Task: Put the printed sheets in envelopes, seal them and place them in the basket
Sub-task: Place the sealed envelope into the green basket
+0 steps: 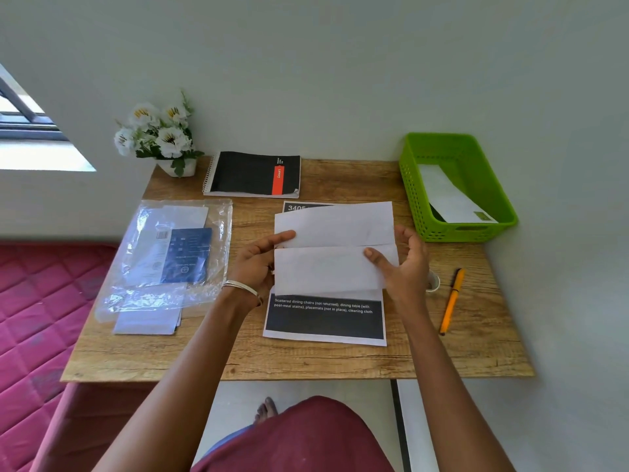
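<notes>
One folded white sheet (335, 248) is held up between two hands, above the middle of the wooden table (238, 356). The left hand (253, 264) pinches its left edge, thumb on the front; the right hand (403, 264) grips the right edge, thumb across the lower fold. Whether this is a sheet alone or a sheet with an envelope cannot be told.

Under the hands lies one printed sheet (325, 320), its middle hidden; only a dark top strip and a dark lower block with white text show.

Beyond the right hand stands one green basket (412, 185) holding one white envelope (449, 199). Just right of that hand lie one orange pen (452, 301) and a small white object, mostly hidden.

Left of the left hand, one clear plastic bag (211, 212) holds envelopes; their number is unclear. Beyond the hands: one black spiral notebook (248, 172) and one pot of white flowers (160, 134).
</notes>
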A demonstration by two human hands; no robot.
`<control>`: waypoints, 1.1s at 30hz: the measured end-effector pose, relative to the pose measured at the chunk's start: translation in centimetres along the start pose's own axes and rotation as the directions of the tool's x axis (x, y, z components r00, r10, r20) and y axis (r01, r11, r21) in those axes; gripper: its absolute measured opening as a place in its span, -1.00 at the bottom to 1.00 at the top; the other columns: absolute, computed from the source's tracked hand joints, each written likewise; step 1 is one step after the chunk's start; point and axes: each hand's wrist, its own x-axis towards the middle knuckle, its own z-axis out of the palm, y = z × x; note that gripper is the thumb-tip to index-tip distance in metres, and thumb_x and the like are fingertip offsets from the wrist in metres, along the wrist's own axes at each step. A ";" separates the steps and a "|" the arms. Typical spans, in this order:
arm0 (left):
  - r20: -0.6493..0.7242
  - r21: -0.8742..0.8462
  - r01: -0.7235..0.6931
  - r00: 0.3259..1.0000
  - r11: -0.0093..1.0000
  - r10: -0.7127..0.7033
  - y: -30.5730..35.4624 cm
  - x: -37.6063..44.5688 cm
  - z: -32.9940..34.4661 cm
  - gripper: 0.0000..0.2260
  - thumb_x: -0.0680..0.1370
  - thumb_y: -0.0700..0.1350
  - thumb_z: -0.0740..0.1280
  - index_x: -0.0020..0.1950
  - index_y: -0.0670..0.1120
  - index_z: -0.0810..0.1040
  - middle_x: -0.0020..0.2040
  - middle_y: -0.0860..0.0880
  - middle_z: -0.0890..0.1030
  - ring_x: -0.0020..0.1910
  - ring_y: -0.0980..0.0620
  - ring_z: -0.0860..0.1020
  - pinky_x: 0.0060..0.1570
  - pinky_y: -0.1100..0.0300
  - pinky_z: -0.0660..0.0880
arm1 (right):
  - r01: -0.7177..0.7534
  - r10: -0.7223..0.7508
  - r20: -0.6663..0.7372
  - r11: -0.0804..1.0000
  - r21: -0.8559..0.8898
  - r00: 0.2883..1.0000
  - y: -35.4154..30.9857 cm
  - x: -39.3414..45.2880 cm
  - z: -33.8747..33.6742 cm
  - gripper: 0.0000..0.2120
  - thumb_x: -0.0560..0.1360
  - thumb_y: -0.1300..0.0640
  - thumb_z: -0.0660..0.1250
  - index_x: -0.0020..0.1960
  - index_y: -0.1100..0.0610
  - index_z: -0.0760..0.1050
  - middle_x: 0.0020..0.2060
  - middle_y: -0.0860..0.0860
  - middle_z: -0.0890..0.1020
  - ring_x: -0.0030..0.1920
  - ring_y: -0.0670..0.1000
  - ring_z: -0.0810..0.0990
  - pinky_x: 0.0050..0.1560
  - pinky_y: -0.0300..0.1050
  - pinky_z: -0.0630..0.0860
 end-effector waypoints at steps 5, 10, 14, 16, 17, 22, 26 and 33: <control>-0.006 -0.022 0.057 0.998 0.998 -0.057 0.3 0.0 0.1 -0.82 0.57 -0.14 0.27 0.08 -0.10 0.65 0.15 -0.15 0.60 0.11 -0.20 0.57 0.05 -0.19 0.54 | -0.130 0.124 0.083 0.989 0.066 0.989 -0.1 0.8 -0.8 -0.17 0.31 0.19 0.57 0.45 0.05 0.21 0.04 0.03 0.56 0.05 0.08 0.60 0.03 0.11 0.59; -0.051 0.060 0.060 0.997 0.996 -0.057 0.6 -0.2 0.5 -0.75 0.52 0.09 0.32 0.00 -0.04 0.68 0.13 -0.12 0.59 0.08 -0.20 0.57 0.02 -0.21 0.55 | -0.169 0.149 0.139 0.975 0.141 0.979 -1.0 0.9 -1.4 -0.18 0.31 0.37 0.52 0.45 0.04 0.23 -0.12 -0.01 0.57 -0.09 0.03 0.61 -0.20 -0.18 0.55; 0.043 0.218 -0.078 0.997 0.973 0.070 0.9 -0.3 0.4 -0.85 0.52 -0.15 0.33 0.02 0.02 0.66 0.15 0.00 0.57 0.11 -0.12 0.55 0.02 -0.14 0.57 | -0.213 0.164 0.217 0.951 0.226 0.962 -1.1 0.8 -1.9 -0.19 0.31 0.43 0.50 0.43 0.01 0.26 -0.05 0.10 0.62 -0.07 0.04 0.62 -0.14 -0.07 0.59; 0.082 0.308 -0.148 0.988 0.940 0.129 1.0 -0.2 0.2 -0.74 0.49 -0.29 0.35 0.03 0.04 0.64 0.18 0.02 0.55 0.15 -0.12 0.54 0.03 -0.12 0.57 | -0.231 0.164 0.244 0.933 0.277 0.956 -1.3 0.9 -2.3 -0.21 0.31 0.42 0.49 0.42 0.02 0.28 -0.04 0.10 0.64 -0.09 0.01 0.65 -0.13 -0.05 0.61; 0.096 0.330 -0.190 0.981 0.925 0.168 1.0 -0.1 0.2 -0.70 0.48 -0.33 0.35 0.05 0.05 0.63 0.19 0.02 0.55 0.16 -0.11 0.54 0.03 -0.11 0.57 | -0.247 0.170 0.256 0.919 0.308 0.952 -1.5 0.9 -2.4 -0.25 0.32 0.41 0.49 0.40 0.03 0.30 -0.05 0.09 0.65 -0.10 0.00 0.66 -0.14 -0.06 0.61; 0.142 0.302 -0.316 0.948 0.899 0.286 1.1 -0.1 0.4 -0.44 0.46 -0.35 0.36 0.29 0.20 0.38 0.15 -0.03 0.60 0.09 -0.06 0.60 -0.08 -0.04 0.61 | -0.343 0.208 0.339 0.845 0.411 0.917 -2.0 1.0 -3.0 -0.35 0.27 0.22 0.52 0.31 0.10 0.38 -0.03 0.12 0.70 -0.06 0.09 0.69 -0.09 0.04 0.62; 0.070 0.262 -0.164 0.986 0.951 0.151 1.6 0.0 0.5 -0.48 0.51 -0.32 0.31 0.38 0.09 0.33 0.02 0.01 0.67 -0.03 -0.03 0.65 -0.17 0.06 0.61 | -0.339 0.200 0.346 0.846 0.411 0.917 -1.9 1.0 -3.4 -0.66 0.37 0.35 0.45 0.12 0.16 0.55 -0.07 0.06 0.71 -0.08 0.07 0.69 -0.16 -0.06 0.63; 0.052 0.250 0.035 0.997 0.968 -0.050 2.3 -0.2 0.4 -0.81 0.54 -0.36 0.22 -0.06 -0.15 0.58 -0.04 -0.15 0.64 -0.15 -0.04 0.64 -0.24 0.13 0.61 | -0.360 0.190 0.381 0.819 0.446 0.905 -1.7 1.1 -3.8 -0.77 0.40 0.49 0.34 -0.05 0.24 0.60 -0.18 0.03 0.72 -0.12 -0.03 0.69 -0.16 -0.17 0.61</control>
